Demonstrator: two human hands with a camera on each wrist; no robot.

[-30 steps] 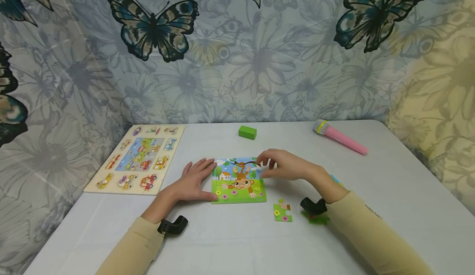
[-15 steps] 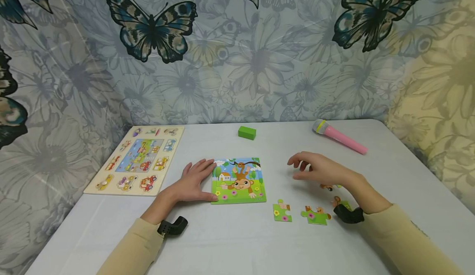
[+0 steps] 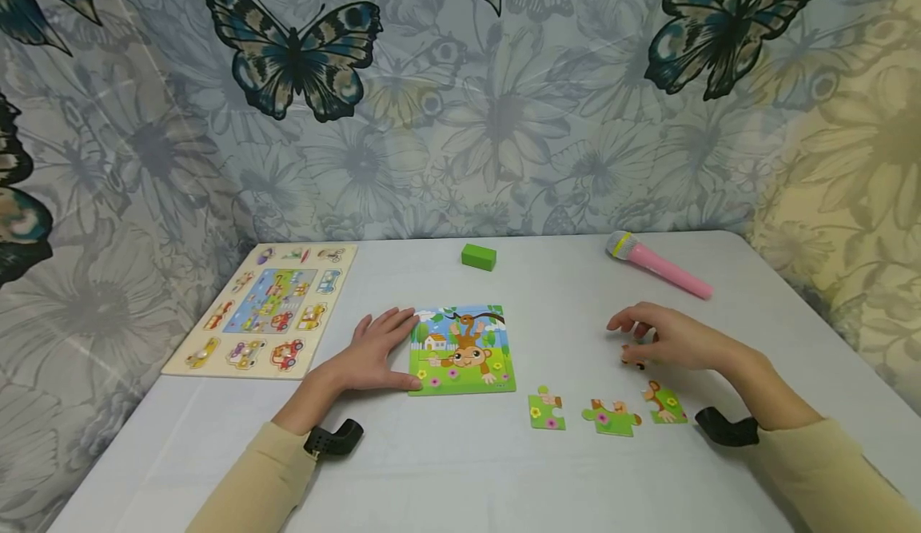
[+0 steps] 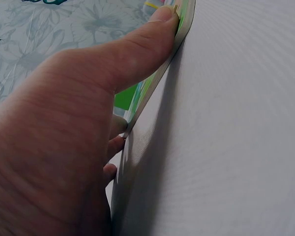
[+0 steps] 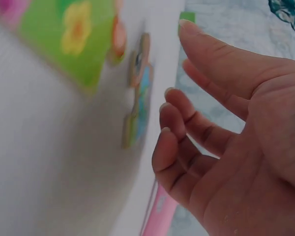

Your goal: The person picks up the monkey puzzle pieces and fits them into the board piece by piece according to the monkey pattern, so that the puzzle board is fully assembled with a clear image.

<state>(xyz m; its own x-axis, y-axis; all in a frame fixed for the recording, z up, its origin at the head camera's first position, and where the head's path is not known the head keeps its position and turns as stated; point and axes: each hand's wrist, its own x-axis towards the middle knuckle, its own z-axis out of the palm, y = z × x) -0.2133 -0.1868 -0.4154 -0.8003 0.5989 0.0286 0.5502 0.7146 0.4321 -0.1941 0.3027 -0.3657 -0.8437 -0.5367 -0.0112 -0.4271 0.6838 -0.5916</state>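
Note:
A square monkey puzzle board point(image 3: 468, 357) lies mid-table. My left hand point(image 3: 370, 357) rests along its left side, fingers spread; in the left wrist view the thumb point(image 4: 142, 49) lies at the board's edge. My right hand point(image 3: 672, 340) hovers over the right part of the table with loosely bent fingers and holds nothing. Beneath it is a puzzle piece point(image 3: 631, 357), mostly hidden in the head view; the right wrist view shows this piece point(image 5: 143, 96) apart from the fingertips. Nearer me lie a yellow-flower piece point(image 3: 667, 405), a wide green piece point(image 3: 612, 419) and a smaller green piece point(image 3: 547, 411).
At the left lies a wooden peg puzzle board point(image 3: 327, 349) with vehicle pictures. Toward the back stand a green block point(image 3: 478, 257) and, farther right, a pink toy microphone point(image 3: 665, 269). A butterfly-patterned cloth point(image 3: 504, 157) hangs behind the white table.
My right hand has moved right, away from the board's upper right corner, toward the loose pieces, uncovering those in front. My left hand has stayed at the board.

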